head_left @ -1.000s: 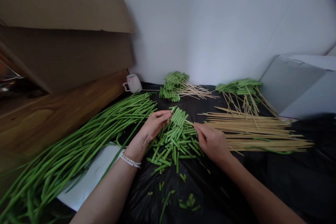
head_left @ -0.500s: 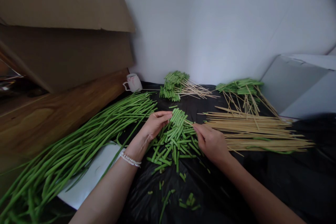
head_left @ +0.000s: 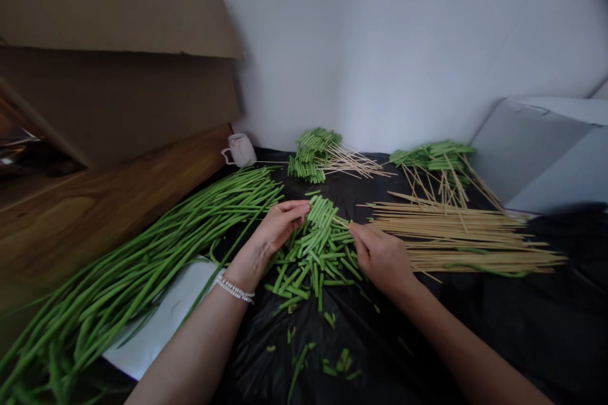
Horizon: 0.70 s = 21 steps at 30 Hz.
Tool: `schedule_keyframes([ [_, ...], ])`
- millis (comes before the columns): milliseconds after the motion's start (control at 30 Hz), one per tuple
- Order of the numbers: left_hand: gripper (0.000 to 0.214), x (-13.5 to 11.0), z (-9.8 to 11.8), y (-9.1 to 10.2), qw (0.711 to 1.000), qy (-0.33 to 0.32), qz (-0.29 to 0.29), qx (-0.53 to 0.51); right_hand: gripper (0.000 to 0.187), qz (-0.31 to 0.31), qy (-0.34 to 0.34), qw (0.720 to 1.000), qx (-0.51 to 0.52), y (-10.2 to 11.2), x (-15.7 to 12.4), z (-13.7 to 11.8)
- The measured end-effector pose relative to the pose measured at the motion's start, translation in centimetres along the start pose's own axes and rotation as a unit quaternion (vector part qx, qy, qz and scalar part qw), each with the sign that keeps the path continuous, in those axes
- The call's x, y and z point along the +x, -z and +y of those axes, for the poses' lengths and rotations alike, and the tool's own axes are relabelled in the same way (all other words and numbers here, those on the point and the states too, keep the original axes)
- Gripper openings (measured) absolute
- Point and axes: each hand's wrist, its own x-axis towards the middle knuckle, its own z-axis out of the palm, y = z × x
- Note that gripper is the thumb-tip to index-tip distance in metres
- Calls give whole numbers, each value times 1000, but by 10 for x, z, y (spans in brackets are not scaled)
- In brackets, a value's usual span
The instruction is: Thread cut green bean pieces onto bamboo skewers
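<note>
My left hand [head_left: 278, 226] is curled around a row of short cut green bean pieces [head_left: 324, 214] lined up side by side, at the top of a loose heap of cut pieces [head_left: 311, 266] on black plastic sheeting [head_left: 475, 329]. My right hand [head_left: 380, 256] pinches a thin bamboo skewer [head_left: 342, 221] whose tip goes into the row from the right. A beaded bracelet sits on my left wrist.
Long uncut green beans [head_left: 142, 266] lie in a wide bundle at the left. A stack of bare skewers [head_left: 456, 234] lies to the right. Finished bean skewers [head_left: 316, 152] and another pile [head_left: 434, 158] sit by the wall. There is a small cup [head_left: 240, 149], a cardboard box [head_left: 118, 50] and a grey box [head_left: 546, 152].
Almost nothing has moved. Both hands stay on the row of bean pieces and shift only slightly.
</note>
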Motion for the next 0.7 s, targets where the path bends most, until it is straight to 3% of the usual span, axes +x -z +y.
schedule_keyframes([
  [700, 26, 3, -5, 6, 999, 7, -8, 42, 28, -19, 15, 999, -21, 0, 0, -5],
])
